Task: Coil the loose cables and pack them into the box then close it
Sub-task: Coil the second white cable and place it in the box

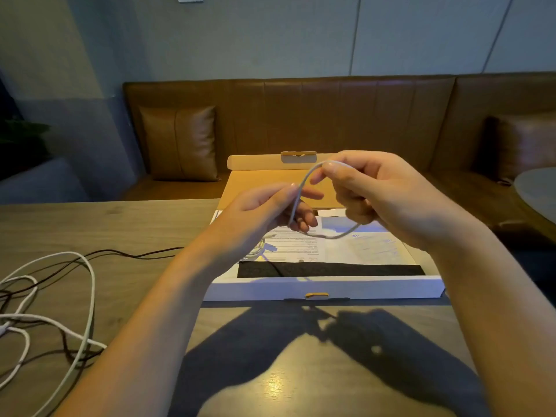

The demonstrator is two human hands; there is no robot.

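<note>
At about eight o'clock, nearest to the person, loose cables point(60, 296) lie in a tangle on the worktop point(135, 224), white ones and a dark one crossing each other; they are not yet coiled, so I judge most of the task is still to do. Farther on, at twelve o'clock, the box point(325, 288) stands open with its lid point(264, 176) folded back, probably so that each coil can be dropped in directly; inside are printed papers point(304, 245) and a dark strip point(331, 269). Above the box both hands work on one thin white cable point(296, 203); the left hand point(267, 206) pinches it between thumb and finger, and the right hand point(370, 191) curls around it and holds the top of a loop; holding it over the box keeps the way short. Beyond, a brown sofa point(301, 115) runs along the wall.
</note>
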